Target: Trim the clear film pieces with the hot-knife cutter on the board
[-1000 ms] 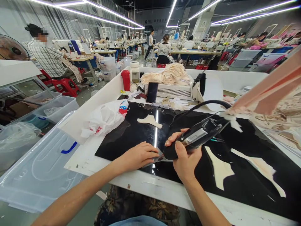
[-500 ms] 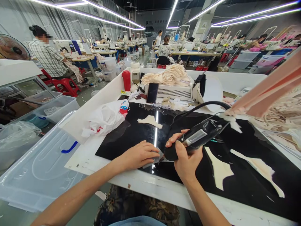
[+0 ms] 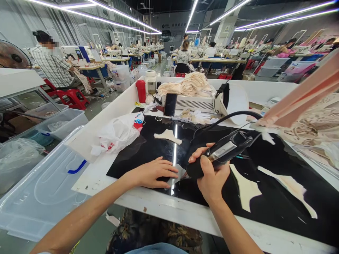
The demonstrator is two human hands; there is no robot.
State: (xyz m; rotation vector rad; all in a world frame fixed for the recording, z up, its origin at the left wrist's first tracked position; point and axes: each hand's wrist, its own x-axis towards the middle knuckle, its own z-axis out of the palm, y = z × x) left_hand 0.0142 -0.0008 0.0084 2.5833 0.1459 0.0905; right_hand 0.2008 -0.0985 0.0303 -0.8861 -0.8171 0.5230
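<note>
My right hand [image 3: 213, 176] is wrapped around a black corded hand tool [image 3: 222, 152] with a silvery plate on top. The rounded dark front of the tool is low over the black work surface [image 3: 148, 141]. My left hand [image 3: 153, 173] lies palm down to the left of the tool, its fingers stretched out. Beneath its fingertips is a small translucent sheet [image 3: 180, 172], partly hidden by the hand. A cream fabric piece [image 3: 168, 135] lies beyond my left hand. To the right of my right hand are another cream piece [image 3: 245, 188] and a longer cream piece [image 3: 290, 187].
A crumpled white plastic bag [image 3: 119, 131] sits at the left edge. At the back stand a phone [image 3: 170, 104], a red cup [image 3: 141, 91], a jar [image 3: 150, 83] and stacked fabric [image 3: 194, 84]. The tool's black cable [image 3: 225, 117] arches back. Pink fabric [image 3: 304, 95] hangs at right.
My left hand's fingers have spread a little and more of the translucent sheet shows. The tool has shifted slightly right in my right hand. The camera view has moved a little.
</note>
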